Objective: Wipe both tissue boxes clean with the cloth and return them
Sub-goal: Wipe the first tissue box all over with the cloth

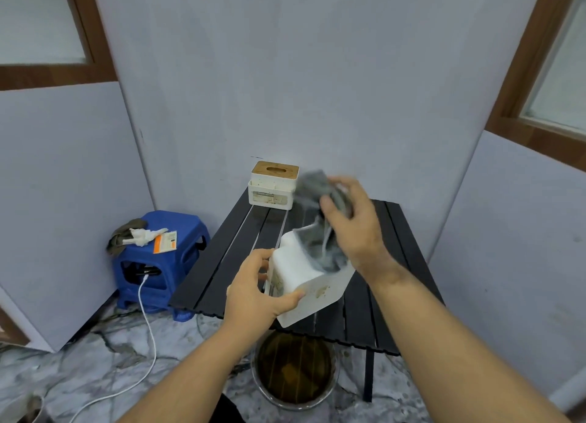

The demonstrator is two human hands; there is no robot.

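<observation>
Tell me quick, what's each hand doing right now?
Left hand: grips the white tissue box, tilted above the table.
Right hand: holds the grey cloth against that box.

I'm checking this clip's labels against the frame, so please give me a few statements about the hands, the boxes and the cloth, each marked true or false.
1. The left hand grips the white tissue box, which is tilted above the black table. True.
2. The right hand holds nothing. False: it grips the grey cloth, which hangs down onto the held box.
3. The second tissue box, with a wooden lid, stands at the table's far edge. True.
4. The blue stool stands to the right of the table. False: it is to the left.
5. The basin sits on the table. False: it is on the floor, by the table's near edge.
</observation>
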